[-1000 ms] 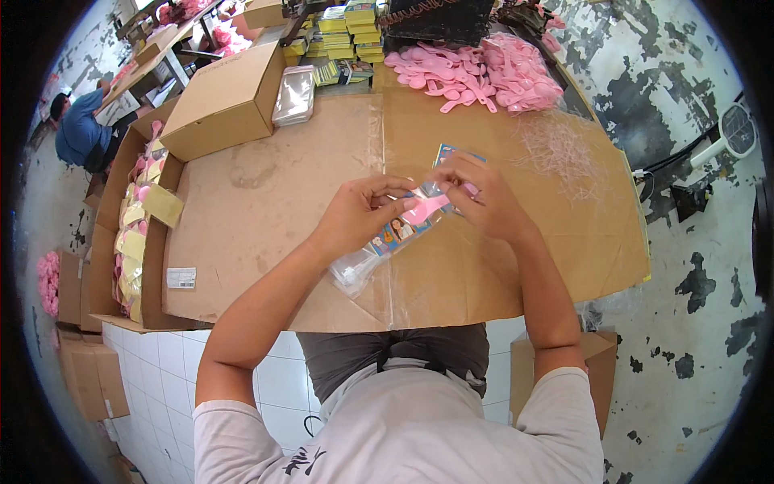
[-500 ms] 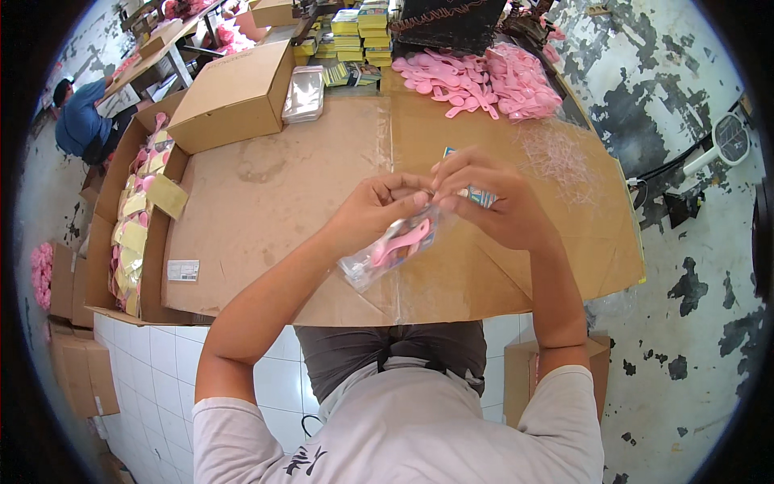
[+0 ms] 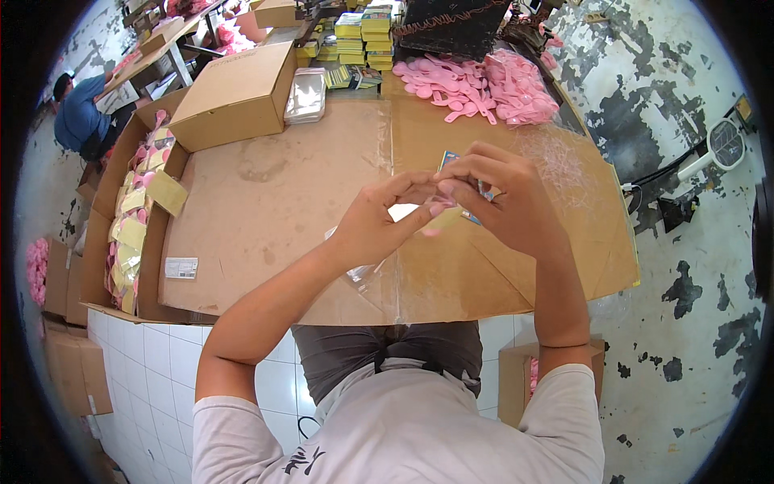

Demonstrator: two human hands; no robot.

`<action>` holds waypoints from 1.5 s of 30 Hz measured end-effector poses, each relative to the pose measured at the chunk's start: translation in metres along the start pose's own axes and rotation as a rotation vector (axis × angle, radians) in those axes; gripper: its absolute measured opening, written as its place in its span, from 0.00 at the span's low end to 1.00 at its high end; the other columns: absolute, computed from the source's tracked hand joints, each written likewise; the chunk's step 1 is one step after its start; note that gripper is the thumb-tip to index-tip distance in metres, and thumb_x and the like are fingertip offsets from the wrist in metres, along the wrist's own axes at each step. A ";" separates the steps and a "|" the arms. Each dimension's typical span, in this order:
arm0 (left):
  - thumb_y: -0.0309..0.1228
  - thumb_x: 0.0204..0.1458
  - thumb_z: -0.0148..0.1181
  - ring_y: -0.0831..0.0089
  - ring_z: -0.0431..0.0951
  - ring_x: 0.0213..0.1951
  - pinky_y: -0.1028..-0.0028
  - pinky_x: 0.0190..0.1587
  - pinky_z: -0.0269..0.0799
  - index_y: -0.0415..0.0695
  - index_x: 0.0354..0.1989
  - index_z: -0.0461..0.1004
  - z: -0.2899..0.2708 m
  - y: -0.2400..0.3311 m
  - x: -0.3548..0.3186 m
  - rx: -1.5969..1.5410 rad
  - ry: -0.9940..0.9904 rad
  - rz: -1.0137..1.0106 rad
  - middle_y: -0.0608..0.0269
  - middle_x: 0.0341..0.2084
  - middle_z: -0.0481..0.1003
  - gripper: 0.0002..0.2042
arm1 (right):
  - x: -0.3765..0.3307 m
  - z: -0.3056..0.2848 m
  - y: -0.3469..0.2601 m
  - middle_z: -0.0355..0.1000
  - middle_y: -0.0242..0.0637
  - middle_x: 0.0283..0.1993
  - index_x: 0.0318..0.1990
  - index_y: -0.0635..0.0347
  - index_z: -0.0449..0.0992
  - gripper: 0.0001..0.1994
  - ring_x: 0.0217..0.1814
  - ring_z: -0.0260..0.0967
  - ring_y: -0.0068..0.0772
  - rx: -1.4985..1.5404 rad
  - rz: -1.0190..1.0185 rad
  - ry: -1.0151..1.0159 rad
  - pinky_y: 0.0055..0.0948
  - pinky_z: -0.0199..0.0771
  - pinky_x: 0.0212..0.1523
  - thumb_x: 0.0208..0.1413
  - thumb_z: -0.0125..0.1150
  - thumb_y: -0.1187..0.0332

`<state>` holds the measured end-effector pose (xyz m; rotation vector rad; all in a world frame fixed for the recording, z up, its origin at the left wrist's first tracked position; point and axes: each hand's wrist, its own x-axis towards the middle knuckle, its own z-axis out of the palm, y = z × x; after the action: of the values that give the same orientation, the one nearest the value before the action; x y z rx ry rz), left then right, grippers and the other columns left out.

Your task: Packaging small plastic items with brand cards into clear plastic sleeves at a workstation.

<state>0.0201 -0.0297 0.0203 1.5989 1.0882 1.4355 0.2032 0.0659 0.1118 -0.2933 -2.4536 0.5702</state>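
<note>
Above the middle of the cardboard-covered table, my left hand (image 3: 375, 222) and my right hand (image 3: 508, 198) meet at the fingertips. Between them they pinch a clear plastic bag (image 3: 360, 272), mostly hidden behind my left hand. A blurred bit of a pink plastic piece (image 3: 434, 231) shows below the fingertips, near the bag. Behind my right fingers, parts of a blue printed card (image 3: 449, 159) show; whether it is held or lies on the table I cannot tell.
A long carton (image 3: 153, 302) of packed pink pieces with yellow cards lines the left edge. Behind stand a closed cardboard box (image 3: 234, 97), clear bags (image 3: 305, 95), yellow card stacks (image 3: 350, 39) and pink spoon-shaped pieces (image 3: 447, 85). Clear plastic strands (image 3: 564, 161) lie at right.
The bag with the pink piece, earlier in plain view below my hands, has swung mostly behind my left hand. My left hand has turned slightly, its fingertips still meeting the right ones.
</note>
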 end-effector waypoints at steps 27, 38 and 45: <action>0.25 0.63 0.60 0.81 0.81 0.39 0.75 0.43 0.77 0.35 0.59 0.74 -0.007 0.002 0.002 0.060 0.065 -0.178 0.60 0.36 0.84 0.17 | -0.023 -0.048 0.071 0.69 0.30 0.31 0.41 0.64 0.73 0.06 0.35 0.67 0.25 0.522 0.407 0.075 0.31 0.68 0.39 0.63 0.54 0.70; 0.25 0.66 0.57 0.76 0.82 0.46 0.77 0.49 0.79 0.33 0.60 0.71 -0.004 -0.015 0.006 -0.065 0.151 -0.204 0.54 0.45 0.82 0.16 | -0.098 -0.059 0.162 0.66 0.48 0.64 0.60 0.61 0.71 0.23 0.68 0.61 0.52 -0.883 0.319 0.407 0.46 0.58 0.69 0.54 0.60 0.76; 0.28 0.68 0.54 0.73 0.83 0.44 0.75 0.45 0.81 0.33 0.59 0.72 -0.005 -0.026 0.008 -0.117 0.173 -0.206 0.54 0.44 0.82 0.15 | -0.050 0.029 0.061 0.77 0.40 0.46 0.54 0.61 0.77 0.17 0.50 0.75 0.37 0.188 0.284 0.131 0.36 0.72 0.53 0.57 0.67 0.69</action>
<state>0.0120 -0.0125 0.0000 1.2606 1.2063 1.4888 0.2306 0.0934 0.0370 -0.5881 -2.2279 0.8674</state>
